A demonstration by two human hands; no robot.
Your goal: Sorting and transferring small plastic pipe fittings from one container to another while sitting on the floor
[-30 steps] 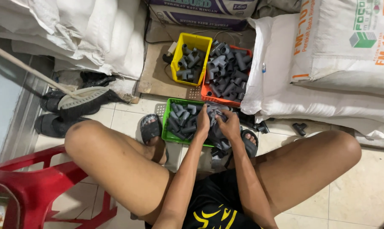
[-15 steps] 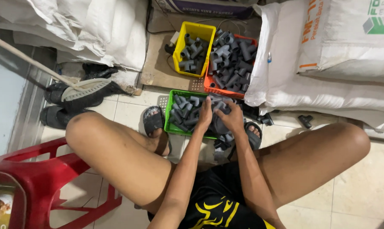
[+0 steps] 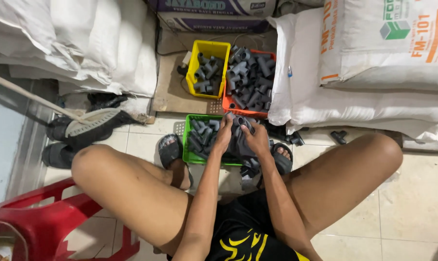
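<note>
I sit on the floor with my knees spread. My left hand (image 3: 223, 136) and my right hand (image 3: 255, 138) meet over the right side of a green basket (image 3: 189, 155) filled with several grey pipe fittings (image 3: 203, 135). Both hands close around grey fittings (image 3: 238, 121) held between them, just above the pile. Behind it stand a yellow basket (image 3: 210, 48) and an orange basket (image 3: 228, 104), each heaped with more grey fittings.
Big white sacks (image 3: 373, 87) press in at the right and white bags (image 3: 83, 43) at the left. Dark sandals (image 3: 83, 126) lie at the left, a red plastic stool (image 3: 45, 222) at the lower left. Loose fittings (image 3: 338, 136) lie on the tiles.
The view has shifted slightly. My hands stay together over the green basket, working the fittings between them.
</note>
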